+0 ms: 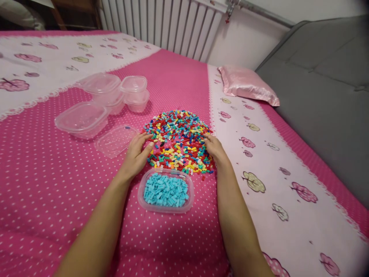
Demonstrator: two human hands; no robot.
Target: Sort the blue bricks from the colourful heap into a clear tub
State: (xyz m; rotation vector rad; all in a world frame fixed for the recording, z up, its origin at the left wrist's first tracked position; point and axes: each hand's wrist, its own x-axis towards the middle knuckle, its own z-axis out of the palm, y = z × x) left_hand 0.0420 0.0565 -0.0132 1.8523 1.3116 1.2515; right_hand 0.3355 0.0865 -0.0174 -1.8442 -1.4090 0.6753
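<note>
A wide pile of small building bricks (180, 130) in red, yellow, blue, green and white is spread on the pink bedspread. At the pile's left edge is my left hand (137, 154), its thumb and fingers apart and nothing visible in it. My right hand (213, 147) rests against the right edge, fingers reaching over the bricks; their tips are partly hidden among the pieces. Between my forearms, just in front of the pile, a clear plastic container (190, 198) holds many light blue bricks (165, 190).
Left of the pile lies a clear lid (115, 141). Behind it stand several clear lidded containers (82, 119), some stacked. A pink satin pillow (248, 82) lies at the right, by a grey headboard (323, 77). A white radiator (161, 27) lines the far wall.
</note>
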